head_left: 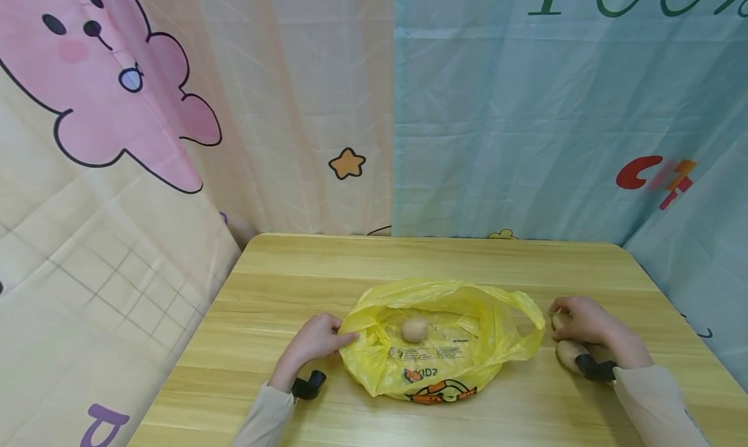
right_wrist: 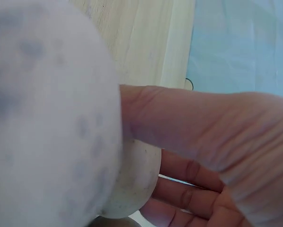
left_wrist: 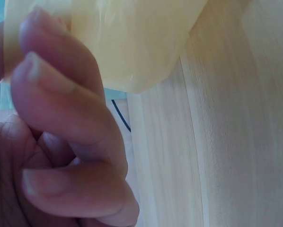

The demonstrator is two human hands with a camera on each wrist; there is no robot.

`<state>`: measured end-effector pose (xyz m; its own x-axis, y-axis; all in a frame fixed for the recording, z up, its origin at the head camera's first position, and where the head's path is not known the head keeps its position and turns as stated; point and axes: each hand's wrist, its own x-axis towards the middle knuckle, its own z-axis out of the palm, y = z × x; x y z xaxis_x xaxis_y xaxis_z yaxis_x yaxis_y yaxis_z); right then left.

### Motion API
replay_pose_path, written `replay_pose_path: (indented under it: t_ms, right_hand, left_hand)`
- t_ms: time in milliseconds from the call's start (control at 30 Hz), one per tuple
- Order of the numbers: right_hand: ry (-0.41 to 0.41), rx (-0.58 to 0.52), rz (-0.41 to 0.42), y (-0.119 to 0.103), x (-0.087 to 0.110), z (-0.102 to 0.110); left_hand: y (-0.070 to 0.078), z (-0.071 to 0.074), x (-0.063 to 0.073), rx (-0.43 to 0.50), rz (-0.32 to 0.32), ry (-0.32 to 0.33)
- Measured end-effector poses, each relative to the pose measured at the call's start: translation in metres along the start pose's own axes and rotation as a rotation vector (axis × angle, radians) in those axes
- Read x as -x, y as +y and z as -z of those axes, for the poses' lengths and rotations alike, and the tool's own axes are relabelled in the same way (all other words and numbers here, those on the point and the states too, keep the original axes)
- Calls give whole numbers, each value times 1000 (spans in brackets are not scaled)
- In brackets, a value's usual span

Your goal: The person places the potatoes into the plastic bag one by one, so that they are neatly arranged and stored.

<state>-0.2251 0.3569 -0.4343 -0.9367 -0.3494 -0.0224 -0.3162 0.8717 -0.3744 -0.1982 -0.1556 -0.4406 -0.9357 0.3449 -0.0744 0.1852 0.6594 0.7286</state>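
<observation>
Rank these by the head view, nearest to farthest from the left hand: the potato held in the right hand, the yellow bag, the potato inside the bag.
1. Yellow bag: its left edge is pinched by the left hand.
2. Inside potato: in the bag, left of its middle.
3. Held potato: beyond the bag's right side, in the right hand.

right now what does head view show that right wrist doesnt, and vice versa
Only the head view: the yellow bag, the potato inside it and the left hand pinching the bag's rim. Only the right wrist view: dark spots on the nearest potato and the palm side of the fingers. Both: the right hand gripping another potato, the table and the blue curtain.
</observation>
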Motion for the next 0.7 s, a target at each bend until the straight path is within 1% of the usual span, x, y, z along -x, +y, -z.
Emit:
replay_pose_path:
  t_ms: [133, 333, 400, 533, 700]
  right_hand:
    - [15, 4, -20, 1, 0, 0]
    - [1, 7, -127, -1, 0, 4]
    - [-2, 8, -146, -2, 0, 5]
    - [5, 4, -149, -4, 0, 6]
    - [24, -5, -112, -5, 3, 5]
  left_hand:
    - [0, 0, 0, 5, -4, -2]
    - [-1, 0, 1, 8, -12, -1]
    - [-2, 0, 0, 3, -14, 2]
    - [-2, 0, 0, -8, -14, 9]
    - [-3, 0, 0, -12, -19, 10]
